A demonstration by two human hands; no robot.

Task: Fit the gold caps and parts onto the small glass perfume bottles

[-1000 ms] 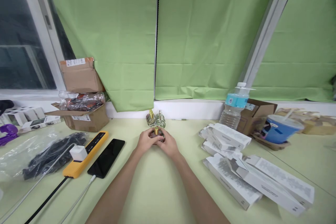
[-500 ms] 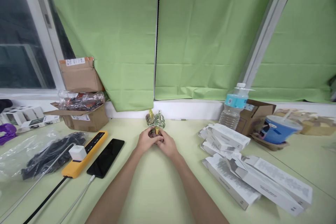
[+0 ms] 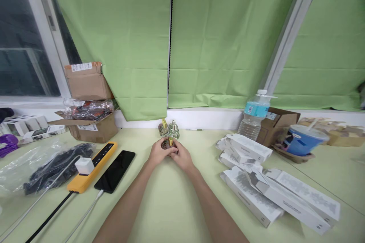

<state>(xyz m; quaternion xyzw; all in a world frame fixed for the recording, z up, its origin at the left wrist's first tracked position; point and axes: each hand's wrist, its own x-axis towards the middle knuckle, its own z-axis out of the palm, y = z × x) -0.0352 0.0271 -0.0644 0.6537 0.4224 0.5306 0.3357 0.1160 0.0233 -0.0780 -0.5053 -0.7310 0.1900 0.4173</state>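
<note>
Both my hands meet at the middle of the table, closed around a small round glass-like bottle with a gold top (image 3: pixel 170 141). My left hand (image 3: pixel 156 153) wraps its left side and my right hand (image 3: pixel 183 155) wraps its right, thumbs meeting in front. Most of the bottle's body is hidden by the fingers. Just behind it stand two similar small pieces, a gold-topped one (image 3: pixel 163 127) at the left and a silver-topped one (image 3: pixel 174 130) at the right.
On the left lie a black phone (image 3: pixel 115 171), a yellow power strip (image 3: pixel 82 183) and bagged dark material (image 3: pixel 57 167) near cardboard boxes (image 3: pixel 94 131). Right are white cartons (image 3: pixel 253 193), a water bottle (image 3: pixel 253 117) and a blue cup (image 3: pixel 303 140). A pen (image 3: pixel 194 129) lies by the wall.
</note>
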